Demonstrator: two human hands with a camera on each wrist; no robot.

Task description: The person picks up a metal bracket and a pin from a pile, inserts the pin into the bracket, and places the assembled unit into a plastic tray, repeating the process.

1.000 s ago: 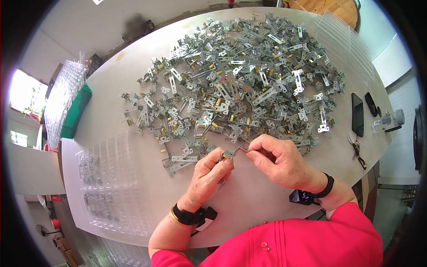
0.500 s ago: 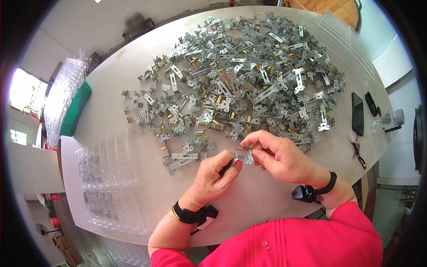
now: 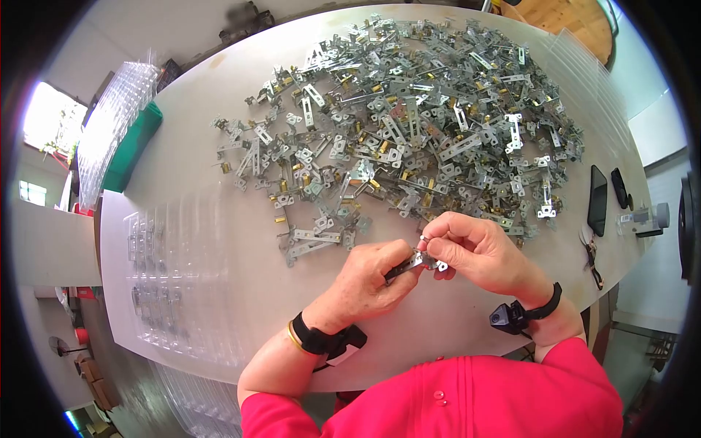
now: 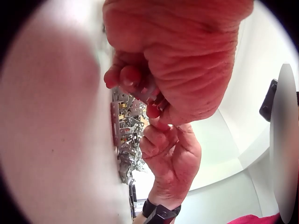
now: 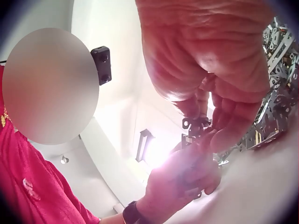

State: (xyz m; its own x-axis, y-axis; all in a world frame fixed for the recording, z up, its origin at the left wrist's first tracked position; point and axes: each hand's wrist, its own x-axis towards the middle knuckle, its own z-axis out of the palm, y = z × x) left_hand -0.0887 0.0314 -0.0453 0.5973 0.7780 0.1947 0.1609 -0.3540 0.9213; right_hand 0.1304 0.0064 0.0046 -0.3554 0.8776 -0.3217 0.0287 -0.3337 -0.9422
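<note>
My left hand (image 3: 369, 283) grips a small slotted metal bracket (image 3: 415, 263), whose far end sticks out past the thumb and forefinger. At that end my right hand (image 3: 485, 255) pinches a thin metal pin (image 3: 424, 239) between thumb and forefinger; only its bright tip shows. In the right wrist view the bracket's holed end (image 5: 196, 124) stands between both hands' fingertips. The left wrist view has the left palm covering most of the bracket (image 4: 148, 92), with the right hand (image 4: 170, 154) behind it. Beyond the hands spreads a heap of similar metal brackets (image 3: 409, 139).
Clear plastic trays (image 3: 197, 292) lie at the left, some cells holding metal parts. More trays (image 3: 120, 117) stand by a green bin (image 3: 133, 150). On the right are a phone (image 3: 597, 201), pliers (image 3: 591, 259) and a small clear container (image 3: 634, 219).
Both hands have drawn together and moved slightly right. The bracket has turned in the left hand, and the right fingers have closed over the pin at its end. The head view has shifted a little.
</note>
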